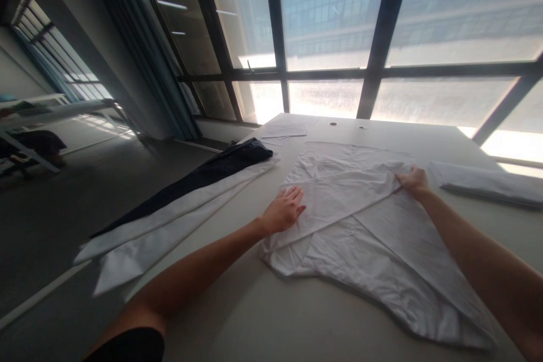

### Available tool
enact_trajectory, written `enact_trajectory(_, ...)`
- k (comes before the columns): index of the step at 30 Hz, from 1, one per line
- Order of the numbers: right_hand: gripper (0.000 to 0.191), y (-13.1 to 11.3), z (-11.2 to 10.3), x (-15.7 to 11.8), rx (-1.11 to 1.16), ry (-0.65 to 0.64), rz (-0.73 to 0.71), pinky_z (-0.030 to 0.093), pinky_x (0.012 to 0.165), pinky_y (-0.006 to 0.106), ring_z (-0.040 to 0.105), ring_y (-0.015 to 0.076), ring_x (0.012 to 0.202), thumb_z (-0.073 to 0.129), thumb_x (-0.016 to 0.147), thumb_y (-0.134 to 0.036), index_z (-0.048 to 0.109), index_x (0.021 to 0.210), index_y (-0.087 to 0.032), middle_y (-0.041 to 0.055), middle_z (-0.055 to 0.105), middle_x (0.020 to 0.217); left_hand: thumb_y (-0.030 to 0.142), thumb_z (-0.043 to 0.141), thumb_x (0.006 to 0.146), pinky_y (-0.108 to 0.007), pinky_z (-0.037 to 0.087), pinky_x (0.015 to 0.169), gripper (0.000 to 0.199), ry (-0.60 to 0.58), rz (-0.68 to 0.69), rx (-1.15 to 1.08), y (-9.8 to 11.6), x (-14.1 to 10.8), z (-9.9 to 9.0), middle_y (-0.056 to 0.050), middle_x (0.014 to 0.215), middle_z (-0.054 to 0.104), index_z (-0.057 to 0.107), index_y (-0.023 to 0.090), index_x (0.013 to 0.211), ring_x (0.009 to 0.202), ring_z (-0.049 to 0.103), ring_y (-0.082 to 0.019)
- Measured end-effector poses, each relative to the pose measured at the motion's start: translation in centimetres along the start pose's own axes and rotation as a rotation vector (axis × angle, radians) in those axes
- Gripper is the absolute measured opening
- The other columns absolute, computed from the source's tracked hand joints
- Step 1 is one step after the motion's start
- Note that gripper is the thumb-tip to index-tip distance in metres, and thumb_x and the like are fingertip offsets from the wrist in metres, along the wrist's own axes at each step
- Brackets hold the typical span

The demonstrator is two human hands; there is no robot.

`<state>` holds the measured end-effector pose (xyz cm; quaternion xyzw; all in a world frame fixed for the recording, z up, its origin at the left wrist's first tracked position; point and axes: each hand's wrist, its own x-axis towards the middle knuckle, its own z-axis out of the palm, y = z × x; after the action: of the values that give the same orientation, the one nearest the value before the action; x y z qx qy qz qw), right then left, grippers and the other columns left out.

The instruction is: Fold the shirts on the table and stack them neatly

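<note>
A white shirt-like garment (339,203) lies spread on the white table, wrinkled, with a part folded across its middle. My left hand (285,209) rests flat on the garment's left side, fingers stretched out toward the far side. At the right, my right hand (413,182) pinches the end of the folded-over part, which looks like a sleeve, near the garment's right edge. The fabric runs fairly straight between the two hands. Below them, the lower part of the garment trails toward the near right, its edge bunched.
Dark and white garments (190,186) hang over the table's left edge. A folded white stack (487,184) lies at the right. Papers (285,129) lie on the far left of the table (220,305). Windows (331,17) stand behind; a curtain (144,51) hangs left.
</note>
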<state>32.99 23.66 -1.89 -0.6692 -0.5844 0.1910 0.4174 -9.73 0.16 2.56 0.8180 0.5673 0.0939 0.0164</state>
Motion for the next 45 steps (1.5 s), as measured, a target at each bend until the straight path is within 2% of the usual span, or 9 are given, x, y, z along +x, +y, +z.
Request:
enact_trajectory(3, 0.016, 0.7, 0.3, 0.2, -0.086, 0.05, 0.028, 0.05, 0.075, 0.037, 0.068, 0.0311, 0.085, 0.076, 0.066, -0.021, 0.063, 0.076, -0.019, 0.0135, 0.072, 0.084, 0.045, 0.033, 0.106, -0.051, 0.022, 0.123, 0.063, -0.093, -0.135, 0.068, -0.7, 0.0, 2.3, -0.019, 0.164, 0.027, 0.036, 0.006, 0.155, 0.153, 0.023, -0.03)
enact_trajectory(6, 0.019, 0.9, 0.6, 0.3, -0.136, 0.047, 0.048, 0.052, 0.073, 0.036, 0.069, 0.0303, 0.086, 0.074, 0.07, -0.025, 0.069, 0.086, -0.016, 0.0151, 0.074, 0.093, 0.048, 0.028, 0.106, -0.051, 0.018, 0.124, 0.066, -0.096, -0.176, 0.081, -1.4, -0.3, 2.9, -0.016, 0.167, 0.019, 0.03, 0.008, 0.158, 0.155, 0.016, -0.029)
enact_trajectory(13, 0.021, 0.2, 0.3, 0.4, -0.226, 0.061, 0.09, 0.053, 0.069, 0.033, 0.07, 0.027, 0.082, 0.064, 0.082, -0.028, 0.072, 0.092, -0.012, 0.0142, 0.074, 0.088, 0.05, 0.027, 0.106, -0.051, 0.018, 0.123, 0.067, -0.117, -0.233, 0.116, -1.4, 0.1, 2.7, -0.016, 0.166, 0.02, 0.03, 0.009, 0.159, 0.155, 0.017, -0.029)
enact_trajectory(21, 0.049, 0.5, -0.6, 0.6, -0.321, 0.105, 0.114, 0.049, 0.094, 0.04, 0.065, 0.0327, 0.109, 0.058, 0.082, -0.022, 0.063, 0.129, -0.011, 0.0192, 0.071, 0.112, 0.046, 0.033, 0.105, -0.055, 0.026, 0.12, 0.061, -0.05, -0.194, 0.131, -2.3, 0.3, 3.6, -0.017, 0.164, 0.028, 0.037, 0.012, 0.155, 0.153, 0.024, -0.03)
enact_trajectory(25, 0.054, 0.2, -0.2, 0.0, -0.343, 0.095, 0.099, 0.048, 0.096, 0.042, 0.063, 0.0347, 0.111, 0.053, 0.084, -0.02, 0.057, 0.137, -0.009, 0.0229, 0.068, 0.118, 0.039, 0.044, 0.103, -0.058, 0.031, 0.117, 0.053, 0.023, -0.143, 0.117, -1.8, 0.0, 2.6, -0.021, 0.157, 0.04, 0.048, 0.013, 0.149, 0.148, 0.033, -0.035)
enact_trajectory(28, 0.053, 0.1, -0.1, -0.2, -0.359, 0.105, 0.065, 0.045, 0.099, 0.043, 0.06, 0.035, 0.115, 0.052, 0.084, -0.019, 0.057, 0.136, -0.008, 0.0245, 0.061, 0.127, 0.032, 0.054, 0.098, -0.05, 0.038, 0.114, 0.046, 0.048, 0.039, 0.039, -0.7, -1.5, 0.4, -0.016, 0.145, 0.053, 0.054, 0.019, 0.142, 0.137, 0.046, -0.032)
enact_trajectory(33, 0.039, 0.6, -0.4, -0.2, -0.395, 0.138, -0.085, 0.039, 0.105, 0.045, 0.052, 0.0347, 0.119, 0.05, 0.082, -0.019, 0.066, 0.117, -0.011, 0.0211, 0.061, 0.12, 0.028, 0.066, 0.091, -0.034, 0.05, 0.095, 0.038, -0.164, 0.225, -0.13, 1.9, -5.6, -2.6, -0.006, 0.119, 0.063, 0.059, 0.027, 0.127, 0.11, 0.061, -0.024)
enact_trajectory(37, 0.038, 1.0, -0.1, -0.8, -0.378, 0.177, -0.066, 0.039, 0.102, 0.047, 0.051, 0.0352, 0.117, 0.047, 0.08, -0.018, 0.065, 0.113, -0.011, 0.0203, 0.063, 0.11, 0.016, 0.053, 0.094, -0.029, 0.051, 0.082, 0.019, -0.219, 0.173, -0.161, 2.4, -7.3, -2.3, -0.004, 0.105, 0.065, 0.059, 0.023, 0.111, 0.095, 0.064, -0.021)
enact_trajectory(45, 0.045, 1.5, 0.5, -2.8, -0.327, 0.202, -0.06, 0.041, 0.103, 0.043, 0.053, 0.0325, 0.114, 0.044, 0.076, -0.011, 0.062, 0.118, -0.007, 0.021, 0.063, 0.111, 0.011, 0.047, 0.094, -0.029, 0.051, 0.084, 0.026, -0.216, 0.177, -0.159, 1.7, -7.4, -2.0, -0.005, 0.106, 0.064, 0.058, 0.023, 0.115, 0.096, 0.065, -0.02)
